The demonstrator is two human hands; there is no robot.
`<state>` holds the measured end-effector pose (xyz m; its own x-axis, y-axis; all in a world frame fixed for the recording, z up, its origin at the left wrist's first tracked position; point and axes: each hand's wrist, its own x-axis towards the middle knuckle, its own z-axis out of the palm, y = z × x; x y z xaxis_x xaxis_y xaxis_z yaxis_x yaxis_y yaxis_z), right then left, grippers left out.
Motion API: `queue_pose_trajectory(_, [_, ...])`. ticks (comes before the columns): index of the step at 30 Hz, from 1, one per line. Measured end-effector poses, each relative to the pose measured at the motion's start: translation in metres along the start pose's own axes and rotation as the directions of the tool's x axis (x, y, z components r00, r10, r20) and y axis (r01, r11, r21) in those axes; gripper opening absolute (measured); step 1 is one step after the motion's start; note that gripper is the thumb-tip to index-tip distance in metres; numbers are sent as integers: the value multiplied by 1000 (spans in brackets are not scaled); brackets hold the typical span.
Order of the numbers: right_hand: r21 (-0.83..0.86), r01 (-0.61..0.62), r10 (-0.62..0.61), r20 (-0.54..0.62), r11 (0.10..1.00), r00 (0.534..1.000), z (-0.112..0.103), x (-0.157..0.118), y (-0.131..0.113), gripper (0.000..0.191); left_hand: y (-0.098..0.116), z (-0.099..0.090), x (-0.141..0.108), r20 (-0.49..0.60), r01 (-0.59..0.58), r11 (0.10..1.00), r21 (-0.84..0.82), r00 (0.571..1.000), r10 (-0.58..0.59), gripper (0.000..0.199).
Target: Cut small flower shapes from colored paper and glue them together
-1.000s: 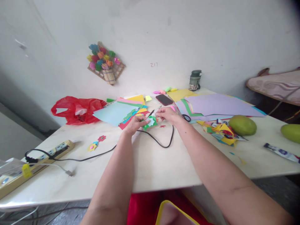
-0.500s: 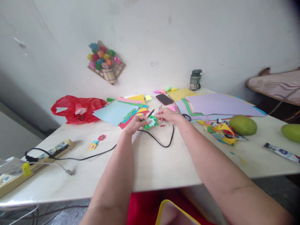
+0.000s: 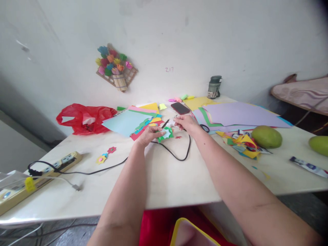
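Observation:
Near the middle of the table, my left hand grips the left side of a green paper piece that has a light blue cut-out on it. Just above and right of that piece is my right hand, its fingers pinched together; what they hold, if anything, is too small to make out. The right hand stands a little apart from the green paper. Between the hands, part of a glue gun shows, largely hidden. A black cord loops below them.
Coloured sheets lie at the right, beside paper scraps and a green mango. A phone lies behind the hands. To the left are a red bag, small paper flowers and a power strip.
My right hand has moved slightly up and away from the green paper. My left hand stays on the paper, and the view has shifted very slightly.

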<state>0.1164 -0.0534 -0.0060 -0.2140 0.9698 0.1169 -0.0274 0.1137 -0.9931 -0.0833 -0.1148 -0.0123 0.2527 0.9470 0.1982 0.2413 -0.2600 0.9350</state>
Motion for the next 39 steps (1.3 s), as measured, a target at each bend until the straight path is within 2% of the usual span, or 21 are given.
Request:
queue_pose_trajectory(5, [70,-40,35,75,997,997,1,-2,-2,9,-2,-1,1,-33,-18,1000,-10,999,18,33])
queue_pose_trajectory(12, [-154,3,7,61,988,998,4,-7,-14,15,-4,-1,2,-96,-26,999,-33,995,23,35])
queue_pose_trajectory(16, [-256,23,28,195,966,980,1,-9,-15,19,-5,-1,2,-103,-34,999,-25,994,31,33])
queue_pose_trajectory(19, [-345,86,17,285,935,958,1,-11,-16,23,-6,-1,3,-109,-38,999,-12,993,36,33])
queue_pose_trajectory(22, [-470,218,-66,319,856,945,4,-12,-17,28,-6,0,3,-133,-42,999,-3,990,41,31])
queue_pose_trajectory(26, [-655,400,-189,370,641,910,8,-11,-15,31,-7,1,4,-130,-33,999,3,991,33,31])
queue_pose_trajectory(28, [-689,427,-235,360,586,903,8,-8,-12,32,-10,-1,5,-144,-22,1000,-4,989,21,32])
queue_pose_trajectory(29, [-683,415,-253,330,601,910,8,-7,-11,33,-12,-3,6,-172,-15,1000,-12,985,12,33])
queue_pose_trajectory(31, [-620,333,-247,223,710,943,7,-5,-9,31,-15,-7,6,-251,11,999,-52,968,-24,36])
queue_pose_trajectory(34, [-420,195,-164,110,886,980,4,-4,-9,21,-18,-14,7,-434,-27,983,-180,899,-54,41])
queue_pose_trajectory(37, [-247,156,-140,79,956,987,1,-3,-8,11,-18,-18,7,-561,-64,963,-262,822,-99,47])
queue_pose_trajectory(39, [-165,145,-135,72,976,988,0,-2,-6,9,-19,-20,7,-578,-52,961,-270,807,-119,49])
